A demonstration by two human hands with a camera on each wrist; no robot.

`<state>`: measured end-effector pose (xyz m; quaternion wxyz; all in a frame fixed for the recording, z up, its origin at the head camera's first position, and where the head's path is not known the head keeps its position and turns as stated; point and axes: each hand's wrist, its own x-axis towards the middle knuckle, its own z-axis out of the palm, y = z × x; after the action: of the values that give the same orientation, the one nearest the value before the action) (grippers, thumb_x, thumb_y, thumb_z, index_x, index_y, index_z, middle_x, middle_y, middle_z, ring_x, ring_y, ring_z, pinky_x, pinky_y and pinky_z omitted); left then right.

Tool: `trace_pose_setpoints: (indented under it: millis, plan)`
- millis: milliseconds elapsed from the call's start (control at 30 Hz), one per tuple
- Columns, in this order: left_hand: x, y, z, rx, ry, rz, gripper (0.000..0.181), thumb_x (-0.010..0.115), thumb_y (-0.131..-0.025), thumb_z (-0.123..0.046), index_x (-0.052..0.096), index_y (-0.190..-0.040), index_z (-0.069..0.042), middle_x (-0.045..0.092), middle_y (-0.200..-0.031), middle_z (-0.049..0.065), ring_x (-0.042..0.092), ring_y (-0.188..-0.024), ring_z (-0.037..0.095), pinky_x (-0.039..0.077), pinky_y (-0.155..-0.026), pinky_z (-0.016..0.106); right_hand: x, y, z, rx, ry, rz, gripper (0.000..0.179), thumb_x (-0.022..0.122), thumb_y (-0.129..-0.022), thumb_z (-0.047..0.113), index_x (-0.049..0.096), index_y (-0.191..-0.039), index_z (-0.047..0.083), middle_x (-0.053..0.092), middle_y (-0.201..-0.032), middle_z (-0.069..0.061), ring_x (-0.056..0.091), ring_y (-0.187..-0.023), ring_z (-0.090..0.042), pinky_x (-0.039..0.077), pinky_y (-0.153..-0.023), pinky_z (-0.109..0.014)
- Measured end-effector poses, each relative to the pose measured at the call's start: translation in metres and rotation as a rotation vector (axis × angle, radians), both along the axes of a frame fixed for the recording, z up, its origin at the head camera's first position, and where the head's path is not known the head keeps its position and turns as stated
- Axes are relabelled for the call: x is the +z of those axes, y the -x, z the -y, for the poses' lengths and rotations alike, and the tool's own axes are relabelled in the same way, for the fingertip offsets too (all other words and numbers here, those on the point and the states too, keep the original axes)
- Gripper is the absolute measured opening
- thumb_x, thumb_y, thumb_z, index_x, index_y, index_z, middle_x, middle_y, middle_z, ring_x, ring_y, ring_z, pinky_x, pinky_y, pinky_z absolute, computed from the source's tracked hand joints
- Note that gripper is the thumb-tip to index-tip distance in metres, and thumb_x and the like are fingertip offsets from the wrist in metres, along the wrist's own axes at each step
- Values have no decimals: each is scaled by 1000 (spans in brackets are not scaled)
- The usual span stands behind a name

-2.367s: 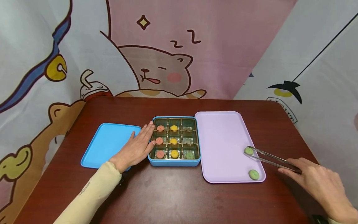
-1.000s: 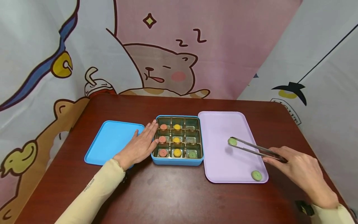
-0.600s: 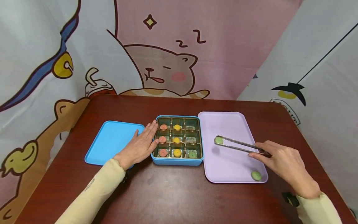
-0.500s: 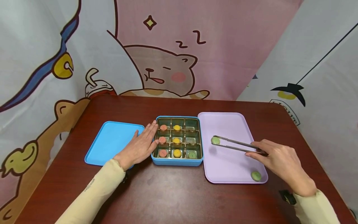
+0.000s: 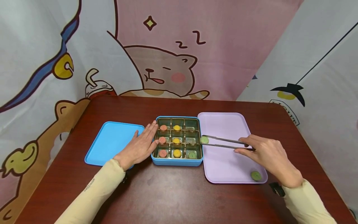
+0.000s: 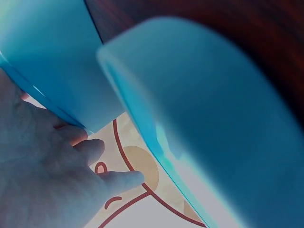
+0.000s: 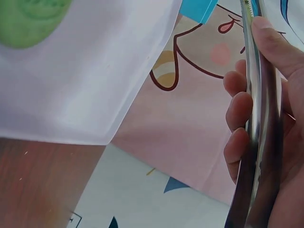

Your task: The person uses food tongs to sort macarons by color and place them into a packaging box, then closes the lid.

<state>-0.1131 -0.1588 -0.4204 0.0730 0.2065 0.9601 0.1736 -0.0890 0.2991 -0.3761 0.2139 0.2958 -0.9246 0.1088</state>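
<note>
My right hand (image 5: 269, 157) grips a pair of metal tongs (image 5: 223, 139), fingers curled round its arms in the right wrist view. The tong tips pinch a round green cookie-like piece (image 5: 204, 140) above the right rim of a blue box (image 5: 177, 162). My left hand (image 5: 137, 147) rests with fairly straight fingers against the box's left side. Inside the box a gold divided insert holds three salmon pieces (image 5: 163, 153) in the left column and three yellow pieces (image 5: 177, 153) in the middle. One green piece (image 5: 192, 155) sits in the front right compartment.
A lilac tray (image 5: 223, 169) stands against the box's right side, with another green piece (image 5: 255, 176) near its front right corner. Left of the box lies a blue lid (image 5: 112, 140), partly under my left hand and forearm. A printed cloth (image 5: 223, 46) hangs behind the brown table (image 5: 179, 193).
The tongs in my right hand have lifted the green piece from the lilac tray and carried it left to the box's right rim. My left hand stays against the box.
</note>
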Motion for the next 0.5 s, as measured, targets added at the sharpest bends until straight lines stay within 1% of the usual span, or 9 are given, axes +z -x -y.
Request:
trace_pose_setpoints:
  millis: [133, 333, 500]
  plan:
    - [-1, 0, 1, 1, -2, -2, 69, 37, -113, -42, 10, -167, -9, 0, -174, 5, 8, -159, 28, 12, -120, 70, 2, 4, 7, 14, -13, 0, 72, 47, -92, 78, 81, -100, 14, 70, -79, 6, 48, -55, -1, 34, -42, -22]
    - [-2, 0, 1, 2, -9, -4, 69, 37, -113, -42, 10, -167, -9, 1, -174, 6, 8, -159, 28, 12, -119, 70, 4, 10, 15, 7, -25, 39, 64, 60, -90, 74, 81, -101, 14, 70, -78, 7, 46, -54, -2, 34, -42, -22]
    - [-1, 0, 1, 2, -12, 2, 69, 38, -113, -41, 10, -167, -8, 1, -174, 6, 8, -159, 28, 12, -120, 70, 5, 15, 21, -9, -35, 70, 66, 59, -89, 74, 82, -103, 13, 71, -79, 5, 45, -53, -3, 33, -42, -22]
